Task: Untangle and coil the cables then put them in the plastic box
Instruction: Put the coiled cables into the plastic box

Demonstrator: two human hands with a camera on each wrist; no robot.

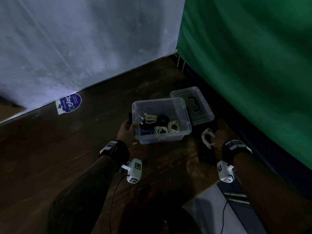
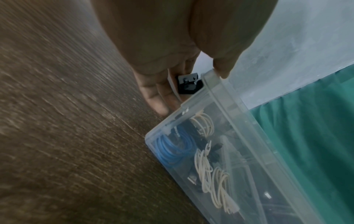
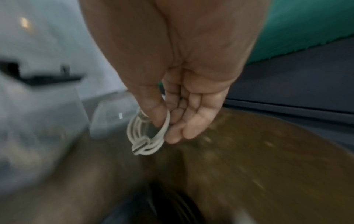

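Observation:
A clear plastic box (image 1: 183,114) stands on the dark wooden table. In it lie several coiled cables: white ones (image 1: 166,128), black ones, and a blue cable (image 2: 171,150). My left hand (image 1: 129,127) grips the box's left side; in the left wrist view its thumb (image 2: 223,71) lies on the rim and its fingers (image 2: 159,100) run down the outer wall by a black latch (image 2: 188,84). My right hand (image 1: 215,137) hovers right of the box and pinches a coiled white cable (image 1: 207,137) between thumb and fingers (image 3: 173,136). That white cable (image 3: 147,136) hangs above the table.
The box's clear lid (image 1: 205,115) with a black handle lies behind the box at the right. A black cable coil (image 1: 205,159) rests on the table under my right wrist. A white sheet rises behind, and a green curtain (image 1: 253,65) closes the right side.

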